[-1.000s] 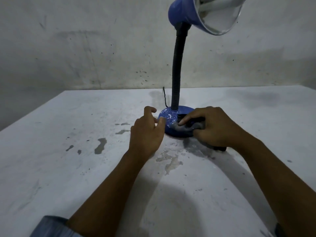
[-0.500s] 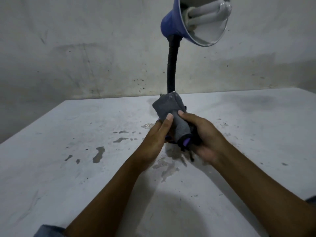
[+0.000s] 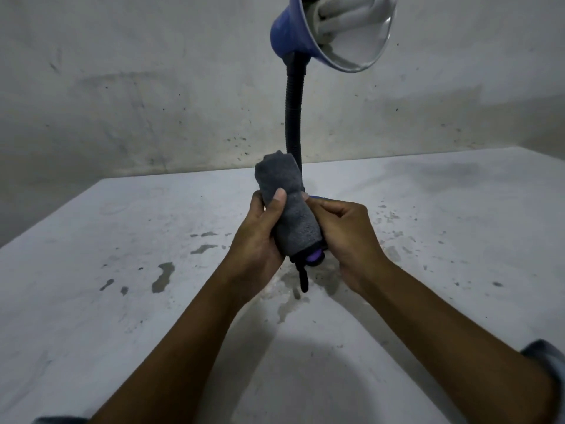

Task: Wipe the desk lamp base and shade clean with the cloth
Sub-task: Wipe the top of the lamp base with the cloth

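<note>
Both hands hold a rolled grey cloth (image 3: 287, 209) upright in front of the desk lamp's black gooseneck (image 3: 294, 117). The left hand (image 3: 260, 237) wraps its fingers around the roll, thumb pressed on its front; the right hand (image 3: 342, 237) curls around its right side. A purple edge and a black loop hang from the roll's lower end. The blue base (image 3: 319, 197) is mostly hidden behind the hands. The blue shade (image 3: 293, 32) tilts above the cloth, over the stained white desk (image 3: 122, 270).

Grey cloth (image 3: 284, 206) with purple underside — blue lamp shade (image 3: 293, 32), black neck (image 3: 293, 117).
</note>
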Demonstrator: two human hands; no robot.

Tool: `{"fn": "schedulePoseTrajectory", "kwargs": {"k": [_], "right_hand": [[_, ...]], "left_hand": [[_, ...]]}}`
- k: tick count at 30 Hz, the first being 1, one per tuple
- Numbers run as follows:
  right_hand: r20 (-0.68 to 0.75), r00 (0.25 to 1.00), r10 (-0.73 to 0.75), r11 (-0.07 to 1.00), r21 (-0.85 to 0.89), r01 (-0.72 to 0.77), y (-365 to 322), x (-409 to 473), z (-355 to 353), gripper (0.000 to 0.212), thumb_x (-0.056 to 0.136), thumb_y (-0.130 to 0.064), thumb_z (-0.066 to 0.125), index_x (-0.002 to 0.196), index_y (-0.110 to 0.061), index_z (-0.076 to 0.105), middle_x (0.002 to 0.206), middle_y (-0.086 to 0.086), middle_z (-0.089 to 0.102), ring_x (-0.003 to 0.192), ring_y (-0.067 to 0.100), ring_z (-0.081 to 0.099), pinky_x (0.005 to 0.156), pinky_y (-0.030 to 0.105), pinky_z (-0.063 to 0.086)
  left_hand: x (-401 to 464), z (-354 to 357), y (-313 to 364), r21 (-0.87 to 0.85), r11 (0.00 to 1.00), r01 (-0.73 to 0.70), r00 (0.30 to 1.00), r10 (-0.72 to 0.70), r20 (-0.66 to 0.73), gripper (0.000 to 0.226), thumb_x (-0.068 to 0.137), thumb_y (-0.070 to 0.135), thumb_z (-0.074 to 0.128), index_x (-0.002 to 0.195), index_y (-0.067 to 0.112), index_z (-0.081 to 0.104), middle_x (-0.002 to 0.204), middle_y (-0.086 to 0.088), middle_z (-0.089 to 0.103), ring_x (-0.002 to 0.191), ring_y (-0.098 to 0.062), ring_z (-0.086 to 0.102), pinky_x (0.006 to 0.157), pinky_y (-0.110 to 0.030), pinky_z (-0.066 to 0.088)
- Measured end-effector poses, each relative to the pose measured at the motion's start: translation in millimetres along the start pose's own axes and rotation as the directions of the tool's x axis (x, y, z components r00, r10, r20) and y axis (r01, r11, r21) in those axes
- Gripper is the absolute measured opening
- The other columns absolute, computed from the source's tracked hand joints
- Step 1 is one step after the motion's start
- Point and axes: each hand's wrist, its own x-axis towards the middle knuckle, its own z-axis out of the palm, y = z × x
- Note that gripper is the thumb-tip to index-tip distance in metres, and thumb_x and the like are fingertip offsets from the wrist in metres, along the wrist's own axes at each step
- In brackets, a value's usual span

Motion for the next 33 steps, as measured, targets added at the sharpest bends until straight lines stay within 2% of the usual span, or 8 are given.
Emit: {"fn": "schedulePoseTrajectory", "kwargs": {"k": [5, 9, 13, 18, 22, 25, 29, 33], "right_hand": [[-0.055, 0.992, -0.117, 0.985, -0.131, 0.109, -2, 3, -3, 0.013, 0.075, -0.019, 0.075, 0.063, -0.020, 0.070, 0.062, -0.007, 0.069, 0.057, 0.001, 0.064, 0.056, 0.016, 0.052], [-0.214, 0.964, -0.159, 0.970, -0.217, 0.111, -2, 21, -16, 0.008, 0.074, -0.022, 0.076, 0.068, -0.020, 0.071, 0.074, -0.006, 0.071, 0.080, 0.011, 0.066, 0.071, 0.022, 0.054], [-0.335, 0.918, -0.211, 0.909, -0.413, 0.058, 0, 33, -37, 0.010, 0.084, -0.017, 0.065, 0.075, -0.020, 0.069, 0.079, -0.007, 0.068, 0.080, 0.011, 0.062, 0.084, 0.030, 0.051], [-0.223, 0.965, -0.137, 0.804, -0.594, -0.023, 9, 34, -45, 0.020, 0.087, -0.011, 0.055, 0.092, -0.018, 0.073, 0.099, -0.001, 0.071, 0.083, 0.013, 0.059, 0.079, 0.027, 0.047], [-0.071, 0.991, -0.111, 0.682, -0.731, 0.025, 14, 32, -43, 0.024, 0.087, -0.010, 0.055, 0.101, -0.018, 0.073, 0.112, -0.001, 0.069, 0.074, 0.011, 0.056, 0.080, 0.027, 0.049], [-0.028, 0.994, -0.108, 0.599, -0.800, 0.043, 14, 30, -40, 0.023, 0.086, -0.011, 0.058, 0.105, -0.017, 0.071, 0.115, 0.001, 0.068, 0.091, 0.017, 0.063, 0.090, 0.028, 0.047], [-0.042, 0.995, -0.089, 0.586, -0.810, 0.018, 15, 31, -39, 0.023, 0.087, -0.013, 0.060, 0.107, -0.016, 0.070, 0.118, 0.002, 0.066, 0.091, 0.018, 0.062, 0.092, 0.028, 0.046], [-0.017, 0.994, -0.112, 0.567, -0.822, 0.049, 18, 32, -39, 0.021, 0.086, -0.013, 0.059, 0.103, -0.015, 0.072, 0.113, 0.002, 0.068, 0.094, 0.015, 0.062, 0.082, 0.017, 0.037]], "left_hand": [[0, -2, 2, 0.131, 0.991, -0.035, 0.999, 0.037, -0.010, 0.044, 0.074, 0.033, 0.057, 0.115, 0.019, 0.049, 0.104, -0.003, 0.066, 0.085, -0.011, 0.069, 0.069, -0.028, 0.058], [2, -15, 11, 0.373, 0.917, -0.138, 0.977, 0.189, -0.103, 0.039, 0.073, 0.032, 0.064, 0.109, 0.029, 0.049, 0.120, -0.005, 0.060, 0.093, -0.017, 0.067, 0.068, -0.030, 0.059], [5, -41, 16, 0.892, 0.382, -0.241, 0.875, 0.483, 0.029, 0.044, 0.084, 0.020, 0.066, 0.125, 0.026, 0.049, 0.124, 0.005, 0.056, 0.102, -0.011, 0.058, 0.085, -0.013, 0.050], [3, -36, 3, 0.983, 0.005, -0.181, 0.936, 0.307, 0.171, 0.044, 0.083, 0.028, 0.065, 0.126, 0.030, 0.053, 0.104, -0.004, 0.054, 0.088, -0.011, 0.048, 0.068, -0.002, 0.030], [1, -23, -5, 0.973, -0.116, -0.199, 0.963, 0.163, 0.216, 0.049, 0.082, 0.045, 0.064, 0.128, 0.040, 0.048, 0.100, 0.006, 0.039, 0.084, -0.009, 0.042, 0.070, -0.011, 0.031], [2, -24, -7, 0.970, -0.162, -0.183, 0.970, 0.131, 0.204, 0.045, 0.084, 0.046, 0.060, 0.127, 0.039, 0.050, 0.103, 0.004, 0.042, 0.085, -0.009, 0.042, 0.075, -0.017, 0.033], [4, -33, -2, 0.972, -0.212, -0.100, 0.957, 0.247, 0.153, 0.032, 0.089, 0.036, 0.058, 0.121, 0.036, 0.055, 0.102, 0.002, 0.045, 0.082, -0.011, 0.046, 0.072, -0.018, 0.036], [4, -33, -1, 0.966, -0.199, -0.166, 0.973, 0.127, 0.193, 0.035, 0.088, 0.035, 0.059, 0.123, 0.038, 0.053, 0.107, 0.004, 0.045, 0.087, -0.009, 0.044, 0.068, -0.012, 0.030]]}}
